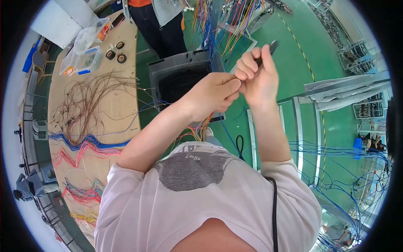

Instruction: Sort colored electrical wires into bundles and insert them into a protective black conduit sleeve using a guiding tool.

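My left hand (pixel 216 94) is closed around a bundle of thin coloured wires (pixel 205 122). Red, orange and yellow strands hang out below that fist toward my waist. Just to its right, my right hand (pixel 259 77) is raised with the fingers curled in. A black, rounded, shiny object (pixel 273 46) pokes out above its thumb; the rest is hidden in the palm, so its kind is unclear. The fingertips of both hands come close together, and a thin dark piece seems to run between them.
To the left stands a wooden table (pixel 119 101) with brown wires (pixel 84 105), blue wires (pixel 79 140), pink wires (pixel 84 151), plastic boxes (pixel 90 59) and small rolls (pixel 121 58). Ahead are a grey bin (pixel 157 86) and a person (pixel 157 25). Metal frames (pixel 299 126) and blue cables (pixel 336 185) lie right.
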A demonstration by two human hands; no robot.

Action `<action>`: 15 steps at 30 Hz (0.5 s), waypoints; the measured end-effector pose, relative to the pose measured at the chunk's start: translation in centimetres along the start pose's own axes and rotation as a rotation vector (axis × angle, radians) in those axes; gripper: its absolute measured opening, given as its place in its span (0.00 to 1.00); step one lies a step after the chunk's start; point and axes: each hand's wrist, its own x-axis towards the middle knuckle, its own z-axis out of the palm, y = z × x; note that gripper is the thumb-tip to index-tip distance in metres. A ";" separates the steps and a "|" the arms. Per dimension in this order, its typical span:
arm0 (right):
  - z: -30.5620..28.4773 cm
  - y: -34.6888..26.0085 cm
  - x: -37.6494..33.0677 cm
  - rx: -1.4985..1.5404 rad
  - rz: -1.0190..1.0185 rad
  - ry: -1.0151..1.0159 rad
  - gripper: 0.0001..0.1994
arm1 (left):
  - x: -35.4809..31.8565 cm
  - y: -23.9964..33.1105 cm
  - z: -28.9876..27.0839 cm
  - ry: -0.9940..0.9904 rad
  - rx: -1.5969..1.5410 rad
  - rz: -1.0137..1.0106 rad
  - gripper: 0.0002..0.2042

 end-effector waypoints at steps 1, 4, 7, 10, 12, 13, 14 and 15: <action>0.8 -0.1 -0.1 -0.144 -0.032 0.070 0.12 | 0.3 -0.5 -0.4 -0.038 -0.164 0.089 0.11; 1.5 1.2 -0.6 -0.505 -0.194 -0.110 0.11 | 0.5 -0.9 -1.0 -0.111 -0.386 0.190 0.10; -0.1 -0.6 0.6 -0.394 -0.075 -0.117 0.12 | 0.8 -1.8 -0.4 -0.206 -0.350 0.163 0.10; 0.9 -5.5 3.3 -0.358 -0.089 -0.026 0.13 | 1.9 -4.8 -0.7 -0.541 -0.504 0.036 0.12; -1.0 -12.3 4.6 -0.454 -0.236 -0.123 0.13 | 2.3 -5.9 0.1 -0.576 -0.480 0.014 0.13; -0.4 -13.1 5.5 -0.437 -0.352 0.056 0.13 | 2.8 -7.1 -0.1 -0.540 -0.508 0.005 0.13; 0.0 -13.9 6.1 -0.425 -0.471 0.239 0.13 | 3.3 -7.7 -0.1 -0.512 -0.538 -0.003 0.12; -1.4 -15.4 7.0 -0.433 -0.474 0.248 0.13 | 3.9 -7.4 -0.3 -0.347 -0.469 0.026 0.11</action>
